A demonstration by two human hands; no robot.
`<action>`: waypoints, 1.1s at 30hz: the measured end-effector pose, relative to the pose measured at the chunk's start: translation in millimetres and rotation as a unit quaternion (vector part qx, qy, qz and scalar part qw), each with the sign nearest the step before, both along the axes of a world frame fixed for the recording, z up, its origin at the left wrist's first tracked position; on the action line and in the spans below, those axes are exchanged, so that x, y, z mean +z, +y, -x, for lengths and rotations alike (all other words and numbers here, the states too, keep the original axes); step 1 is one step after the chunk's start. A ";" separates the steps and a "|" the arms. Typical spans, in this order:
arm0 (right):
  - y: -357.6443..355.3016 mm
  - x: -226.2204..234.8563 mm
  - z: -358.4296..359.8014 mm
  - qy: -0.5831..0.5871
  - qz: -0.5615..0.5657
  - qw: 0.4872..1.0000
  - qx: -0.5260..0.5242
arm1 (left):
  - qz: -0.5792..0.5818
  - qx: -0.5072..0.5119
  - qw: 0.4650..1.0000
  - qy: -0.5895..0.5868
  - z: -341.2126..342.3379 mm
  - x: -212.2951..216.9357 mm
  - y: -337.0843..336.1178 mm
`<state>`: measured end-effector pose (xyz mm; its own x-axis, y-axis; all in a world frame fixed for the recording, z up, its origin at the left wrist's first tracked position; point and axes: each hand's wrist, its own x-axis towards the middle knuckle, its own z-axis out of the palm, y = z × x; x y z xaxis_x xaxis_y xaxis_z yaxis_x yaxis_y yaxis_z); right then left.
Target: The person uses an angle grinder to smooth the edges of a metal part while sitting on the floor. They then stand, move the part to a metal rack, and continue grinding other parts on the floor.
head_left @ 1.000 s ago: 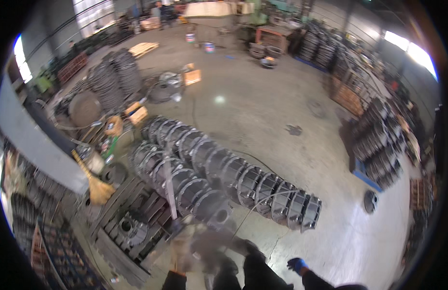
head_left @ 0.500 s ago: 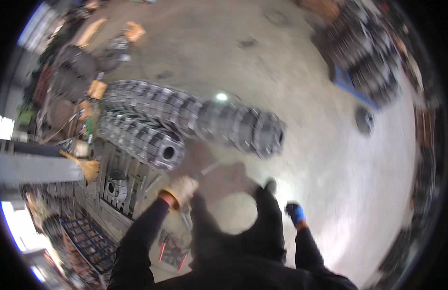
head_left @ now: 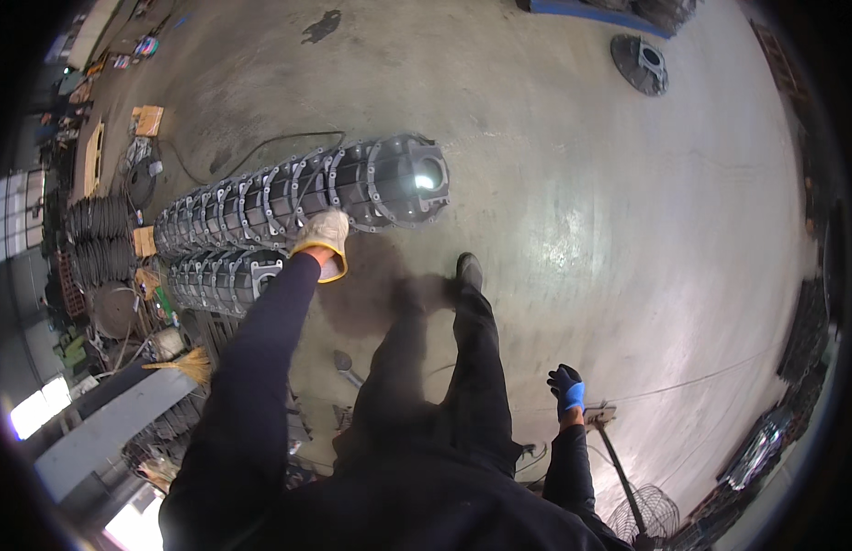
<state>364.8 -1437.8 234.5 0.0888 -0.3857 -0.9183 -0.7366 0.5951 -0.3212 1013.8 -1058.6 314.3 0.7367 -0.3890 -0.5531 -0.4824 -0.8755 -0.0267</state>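
Note:
A long row of dark grey cast metal housings (head_left: 352, 184) lies on the concrete floor, with a second shorter row (head_left: 219, 280) beside it. My left hand (head_left: 322, 241), in a pale work glove with a yellow cuff, reaches down and rests against the near side of the long row, close to its end housing (head_left: 403, 179). Whether its fingers grip anything I cannot tell. My right hand (head_left: 567, 390), in a blue and black glove, hangs at my side above the floor, fingers curled, holding nothing that I can see. My dark trouser leg and shoe (head_left: 468, 271) stand just right of the housings.
A black cable (head_left: 260, 145) runs on the floor behind the rows. A round metal part (head_left: 642, 62) lies far off at the top right. Stacks of discs (head_left: 100, 239), a broom (head_left: 182, 365) and crates crowd the left. A wire fan guard (head_left: 648, 510) stands lower right.
The view has tilted further down and turned. My left hand has moved from near my body out onto the long row of housings. My right hand stays low at my side.

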 end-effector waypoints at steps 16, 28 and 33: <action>115.0 54.3 5.2 0.017 -0.053 0.985 -0.163 | -0.053 -0.148 0.982 0.106 -97.5 -115.9 -146.0; 180.7 64.0 0.4 0.065 -0.070 0.962 -0.257 | -0.205 -0.375 0.890 0.157 -84.1 -49.5 -144.9; 178.6 58.5 -14.4 0.051 -0.067 0.963 -0.257 | -0.180 -0.334 0.906 0.185 -78.9 -62.2 -157.5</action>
